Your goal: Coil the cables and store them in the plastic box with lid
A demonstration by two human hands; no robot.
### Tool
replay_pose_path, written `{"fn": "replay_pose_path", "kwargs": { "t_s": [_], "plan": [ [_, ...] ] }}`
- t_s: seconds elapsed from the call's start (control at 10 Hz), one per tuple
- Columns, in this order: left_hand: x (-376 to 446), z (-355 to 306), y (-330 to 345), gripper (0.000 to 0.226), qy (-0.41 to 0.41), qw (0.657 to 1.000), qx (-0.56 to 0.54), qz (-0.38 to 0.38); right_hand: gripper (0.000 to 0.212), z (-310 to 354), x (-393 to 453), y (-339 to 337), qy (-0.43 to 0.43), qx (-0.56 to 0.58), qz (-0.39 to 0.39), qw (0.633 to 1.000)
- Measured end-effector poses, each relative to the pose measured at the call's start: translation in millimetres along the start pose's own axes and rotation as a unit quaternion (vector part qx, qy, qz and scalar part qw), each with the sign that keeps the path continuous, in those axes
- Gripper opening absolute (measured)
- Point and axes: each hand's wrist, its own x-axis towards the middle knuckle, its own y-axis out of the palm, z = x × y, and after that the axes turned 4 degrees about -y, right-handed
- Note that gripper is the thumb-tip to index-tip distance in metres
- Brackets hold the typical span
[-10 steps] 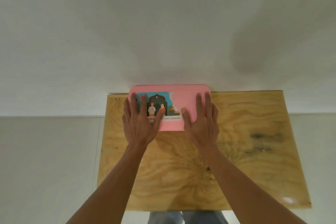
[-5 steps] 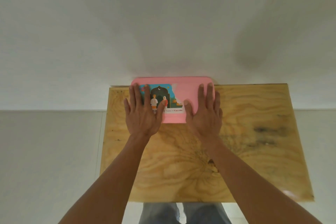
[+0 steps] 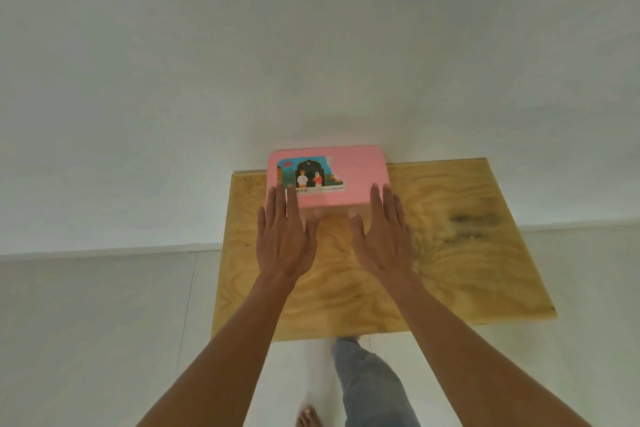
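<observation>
Your left hand (image 3: 282, 239) and right hand (image 3: 384, 236) have slid back off the pink lid (image 3: 356, 177), fingers straight and spread, tips at its near edge; the box sits beyond them on the plywood board (image 3: 467, 253).

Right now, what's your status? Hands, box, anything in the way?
Left hand and right hand open, fingertips at the near edge of the lid. Box closed, at the table's far edge. No cables in view. Nothing blocking.

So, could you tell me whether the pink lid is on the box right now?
On: the pink lid lies flat over the box, no opening showing. Whether it is snapped fully shut cannot be told.
</observation>
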Motion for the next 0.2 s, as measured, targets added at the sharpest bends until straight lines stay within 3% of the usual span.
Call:
{"fn": "replay_pose_path", "kwargs": {
  "t_s": [0.2],
  "plan": [
    [-110.3,31.5,-15.7,0.086,-0.02,0.999,-0.006,0.029,0.06,-14.7,-118.0,-5.2,0.015,0.025,0.022,0.999]
  ]
}}
